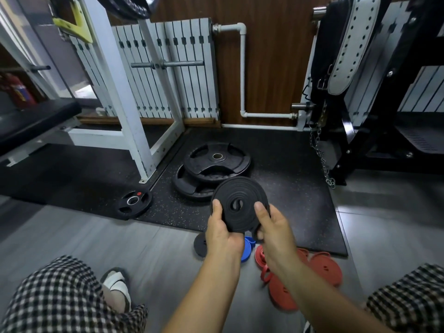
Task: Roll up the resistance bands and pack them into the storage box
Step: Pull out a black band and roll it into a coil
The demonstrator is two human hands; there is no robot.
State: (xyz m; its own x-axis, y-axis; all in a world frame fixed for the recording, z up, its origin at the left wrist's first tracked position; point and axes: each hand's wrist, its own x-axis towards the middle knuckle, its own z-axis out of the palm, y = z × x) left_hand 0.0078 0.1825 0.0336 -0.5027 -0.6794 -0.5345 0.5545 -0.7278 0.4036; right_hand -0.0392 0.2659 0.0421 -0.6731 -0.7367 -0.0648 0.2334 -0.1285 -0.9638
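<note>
As we hold the coiled black band (240, 203) up over the front edge of the rubber mat (288, 200), both of our hands are clamped on it. The left hand (222, 234) grasps the coil's left rim, thumb flat on its upper face and fingers underneath. The right hand (274, 234) grasps the right rim the same way, its fingers curled round the outer wrap where it hangs a little loose.

Under our wrists, on the grey floor (144, 248) just beside the mat's front edge, lie the finished coils: a black roll (200, 245), a blue roll (246, 248) partly hidden by our left wrist, and red rolls (324, 267) near the mat's front right corner, one red band among them looser than the others.

Two stacked weight plates (217, 164) sit toward the mat's back left, and a small plate (133, 201) overlaps its left front corner. A chain (322, 159) hangs down at the mat's right edge. The white rack (127, 104) stands at the mat's left edge.

Bare mat lies between the plates and the chain, and open floor stretches left of our arms toward our sandalled foot (117, 284).
</note>
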